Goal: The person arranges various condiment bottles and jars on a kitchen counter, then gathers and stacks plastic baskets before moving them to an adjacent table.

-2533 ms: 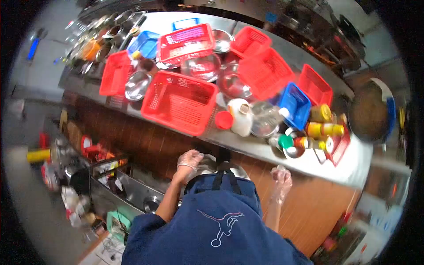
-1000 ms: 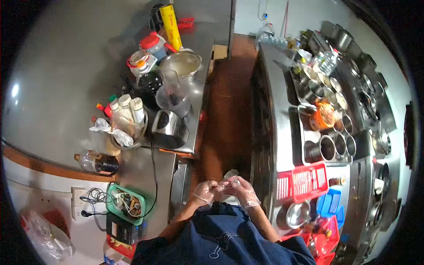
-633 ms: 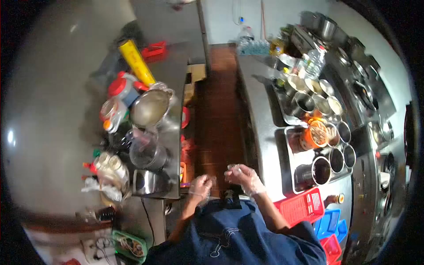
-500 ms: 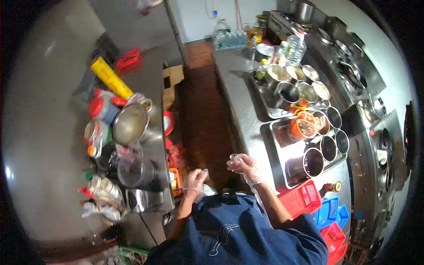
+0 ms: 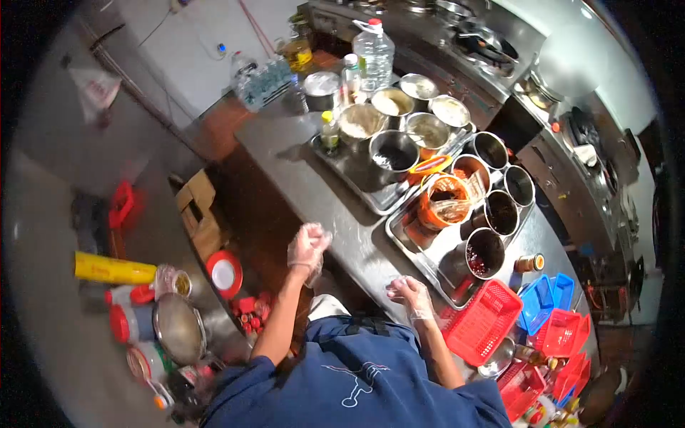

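Both hands wear clear plastic gloves. My left hand [image 5: 309,250] is raised over the near edge of the steel counter [image 5: 285,171], its fingers curled closed with nothing visible in them. My right hand [image 5: 412,294] is lower and to the right, fingers bent inward and closed, also with nothing visible inside. It is nearest to a red basket [image 5: 484,321] and a metal tray [image 5: 448,291] that bears an orange tub [image 5: 444,201] and several steel pots. The hands are apart.
Behind sits a second tray [image 5: 349,175] with more pots, near a large clear bottle [image 5: 374,57]. Blue baskets [image 5: 536,305] and more red ones lie at lower right. At left, another counter holds a yellow roll [image 5: 114,269] and a metal bowl [image 5: 178,329].
The view has turned to the right, bringing the counter with the trays in front of me. My hands have moved apart from where they met; my left is now higher than my right.
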The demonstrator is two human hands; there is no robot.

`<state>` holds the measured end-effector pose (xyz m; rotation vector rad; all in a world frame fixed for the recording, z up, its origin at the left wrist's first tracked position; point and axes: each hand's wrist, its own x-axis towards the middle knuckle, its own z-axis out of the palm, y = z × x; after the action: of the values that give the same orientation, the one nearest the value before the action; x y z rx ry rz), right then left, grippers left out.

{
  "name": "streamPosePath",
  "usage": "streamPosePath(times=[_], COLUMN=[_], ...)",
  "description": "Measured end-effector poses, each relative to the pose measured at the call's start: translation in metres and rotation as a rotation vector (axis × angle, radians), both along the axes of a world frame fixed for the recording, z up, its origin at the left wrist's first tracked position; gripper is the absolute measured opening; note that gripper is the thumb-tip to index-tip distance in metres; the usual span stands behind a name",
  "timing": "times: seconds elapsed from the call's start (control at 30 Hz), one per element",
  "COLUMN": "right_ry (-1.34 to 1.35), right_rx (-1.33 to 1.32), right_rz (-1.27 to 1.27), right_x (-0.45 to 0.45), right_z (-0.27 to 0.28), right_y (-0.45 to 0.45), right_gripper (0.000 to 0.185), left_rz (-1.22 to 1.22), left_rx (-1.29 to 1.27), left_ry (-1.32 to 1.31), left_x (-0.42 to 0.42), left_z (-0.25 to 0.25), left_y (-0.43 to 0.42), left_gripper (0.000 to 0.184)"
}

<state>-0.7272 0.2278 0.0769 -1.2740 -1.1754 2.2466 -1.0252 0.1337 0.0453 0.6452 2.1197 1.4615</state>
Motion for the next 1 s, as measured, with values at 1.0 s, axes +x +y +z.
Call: streamPosePath(times=[1.0], right_ry=[-0.124], right_rx=[-0.002], right_rz=[-1.090], right_x=[-0.108], right_z=[0.008], right_y=[-0.101], right_gripper=[0.019], left_rz=[-0.174], left_rx=[0.186], left_ry=[0.852], left_x=[-0.219], left_z=[-0.052], left_y=[0.247], left_gripper=[0.083])
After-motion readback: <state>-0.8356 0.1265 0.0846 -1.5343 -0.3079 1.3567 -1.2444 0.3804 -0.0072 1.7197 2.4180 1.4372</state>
